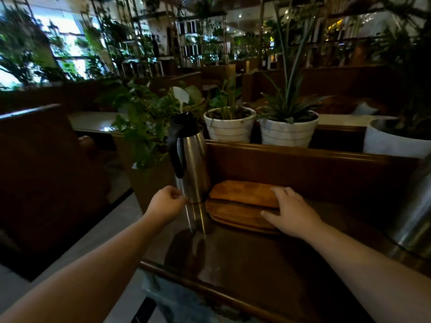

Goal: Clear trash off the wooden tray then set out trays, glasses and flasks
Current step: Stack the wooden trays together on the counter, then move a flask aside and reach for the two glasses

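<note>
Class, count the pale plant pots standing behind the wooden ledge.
3: left pot, middle pot, and a third pot cut off at right. Foliage may hide others.

**Room and background: dim planted dining hall**

Low ambient light; scene dark overall. Bright daylight windows (70,52) at upper left, partly screened by hanging green foliage (21,43). Dark brown wooden booth partition (303,169) crosses mid-frame. Two white ribbed ceramic plant pots (229,127) stand side by side behind it. Glossy dark wooden tabletop (268,257) in foreground. Pale grey floor (126,213) at left. Small ceiling spotlights (240,16) glow far back.
</note>
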